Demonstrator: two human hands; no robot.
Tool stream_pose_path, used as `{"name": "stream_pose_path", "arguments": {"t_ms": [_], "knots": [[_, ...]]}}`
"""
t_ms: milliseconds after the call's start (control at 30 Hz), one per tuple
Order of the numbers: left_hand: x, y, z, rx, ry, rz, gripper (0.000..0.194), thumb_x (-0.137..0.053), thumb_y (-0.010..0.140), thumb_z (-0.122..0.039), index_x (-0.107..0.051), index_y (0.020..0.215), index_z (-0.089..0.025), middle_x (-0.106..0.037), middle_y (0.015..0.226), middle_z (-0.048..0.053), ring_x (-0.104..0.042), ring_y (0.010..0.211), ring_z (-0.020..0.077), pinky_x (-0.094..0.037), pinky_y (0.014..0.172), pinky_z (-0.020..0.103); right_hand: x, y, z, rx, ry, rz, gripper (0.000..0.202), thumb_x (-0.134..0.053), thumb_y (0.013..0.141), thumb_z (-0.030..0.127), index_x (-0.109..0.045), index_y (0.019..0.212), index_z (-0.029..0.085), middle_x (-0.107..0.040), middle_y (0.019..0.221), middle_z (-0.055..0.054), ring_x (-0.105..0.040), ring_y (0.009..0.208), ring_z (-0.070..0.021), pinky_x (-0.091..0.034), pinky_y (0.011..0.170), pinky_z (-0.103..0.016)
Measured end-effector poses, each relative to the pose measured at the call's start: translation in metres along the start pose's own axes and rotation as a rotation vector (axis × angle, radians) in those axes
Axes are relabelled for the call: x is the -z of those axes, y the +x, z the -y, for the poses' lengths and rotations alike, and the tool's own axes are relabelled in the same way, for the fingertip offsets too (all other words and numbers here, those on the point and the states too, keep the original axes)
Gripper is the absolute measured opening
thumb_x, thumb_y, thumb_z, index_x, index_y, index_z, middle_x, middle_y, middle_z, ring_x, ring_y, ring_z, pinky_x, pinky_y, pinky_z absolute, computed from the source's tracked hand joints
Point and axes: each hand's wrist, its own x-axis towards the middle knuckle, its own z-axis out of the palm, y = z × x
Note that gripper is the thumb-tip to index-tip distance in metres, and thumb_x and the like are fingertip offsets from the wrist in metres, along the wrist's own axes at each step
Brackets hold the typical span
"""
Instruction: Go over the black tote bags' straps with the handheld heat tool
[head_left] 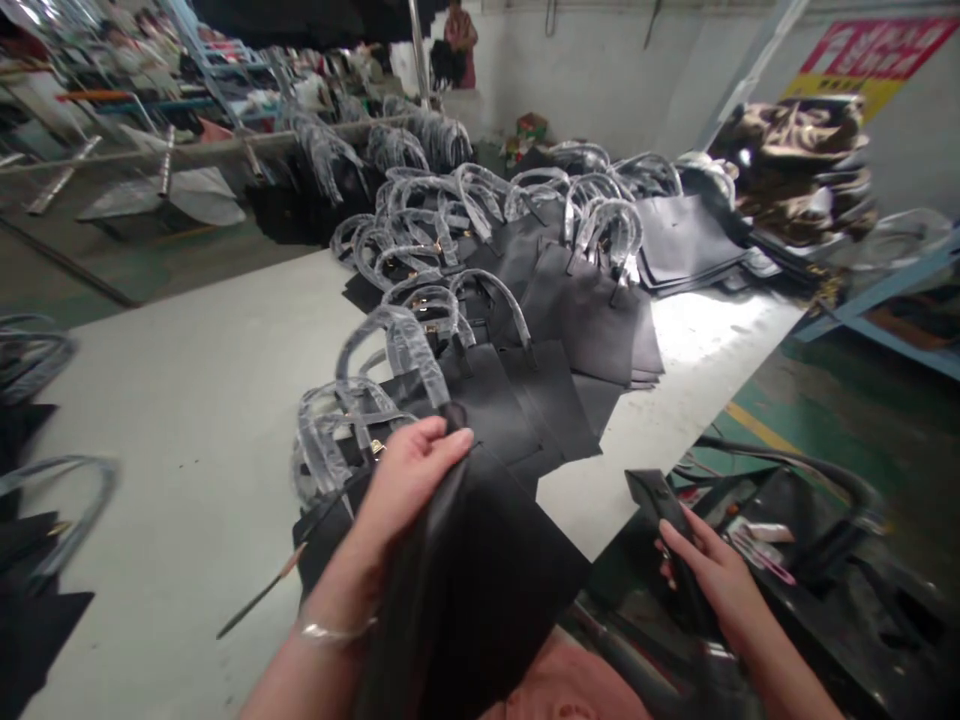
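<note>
My left hand pinches the top edge of a black leather bag panel, at the black base of its plastic-wrapped handle. The panel hangs toward me, with its lower part in front of my body. To the right, past the table edge, my right hand is closed around a long black strap-like piece with a flat, angled end; its exact kind is unclear. A thin pointed tool with a brownish section lies on the table left of my left forearm.
Several black bag panels with wrapped handles overlap across the white table. More lie at the left edge. On the right are a dark bin with small items and a blue rack. A person stands far back.
</note>
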Motion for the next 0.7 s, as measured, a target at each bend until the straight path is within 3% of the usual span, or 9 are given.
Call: {"name": "stream_pose_path", "arguments": {"t_ms": [33,133,233,333,533,700], "knots": [[-0.019,0.003,0.018,-0.014,0.146,0.125,0.028,-0.064,0.082,-0.042,-0.068,0.091,-0.015,-0.068,0.07,0.002,-0.067,0.072,0.0212,-0.055,0.067,0.032,0.0,0.0,0.003,0.004,-0.015,0.012,0.087,-0.074,0.07,0.056,-0.044,0.143,0.019,-0.068,0.075,-0.001,-0.059,0.051,-0.0161,-0.046,0.045,-0.026],[-0.055,-0.008,0.081,-0.163,0.544,0.227,0.022,-0.056,0.089,-0.031,-0.065,0.104,-0.018,-0.07,0.104,0.008,-0.064,0.097,0.0229,-0.05,0.091,0.038,-0.005,-0.001,0.013,0.032,-0.104,0.082,0.085,-0.071,0.073,0.056,-0.044,0.144,0.02,-0.068,0.075,-0.001,-0.059,0.051,-0.0158,-0.046,0.046,-0.026],[-0.054,-0.041,0.139,-0.252,0.813,0.245,0.022,-0.055,0.088,-0.02,-0.063,0.109,-0.019,-0.064,0.119,0.011,-0.058,0.11,0.0252,-0.047,0.098,0.043,-0.023,-0.003,0.022,0.064,-0.215,0.218,0.081,-0.067,0.075,0.055,-0.044,0.145,0.018,-0.064,0.067,0.002,-0.057,0.049,-0.0155,-0.044,0.045,-0.025],[-0.038,-0.07,0.177,-0.343,1.0,0.195,0.028,-0.053,0.089,-0.015,-0.061,0.115,-0.02,-0.06,0.128,0.012,-0.054,0.118,0.0285,-0.043,0.102,0.05,-0.055,-0.005,0.027,0.084,-0.326,0.388,0.074,-0.061,0.08,0.051,-0.046,0.144,0.018,-0.057,0.057,0.006,-0.056,0.047,-0.0153,-0.043,0.044,-0.025],[-0.017,-0.077,0.204,-0.463,1.104,0.114,0.031,-0.055,0.091,-0.022,-0.059,0.121,-0.019,-0.057,0.132,0.014,-0.051,0.122,0.0303,-0.041,0.103,0.051,-0.121,-0.003,0.03,0.164,-0.517,0.647,0.063,-0.055,0.087,0.043,-0.046,0.144,0.019,-0.059,0.057,0.005,-0.055,0.043,-0.0123,-0.044,0.043,-0.022],[-0.014,-0.074,0.206,-0.522,1.048,0.11,0.03,-0.055,0.091,-0.024,-0.058,0.121,-0.019,-0.058,0.129,0.014,-0.053,0.119,0.0288,-0.042,0.1,0.049,-0.144,0.003,0.039,0.17,-0.614,0.723,0.06,-0.056,0.086,0.038,-0.048,0.143,0.017,-0.059,0.056,0.004,-0.055,0.04,-0.0125,-0.042,0.04,-0.022]]}}
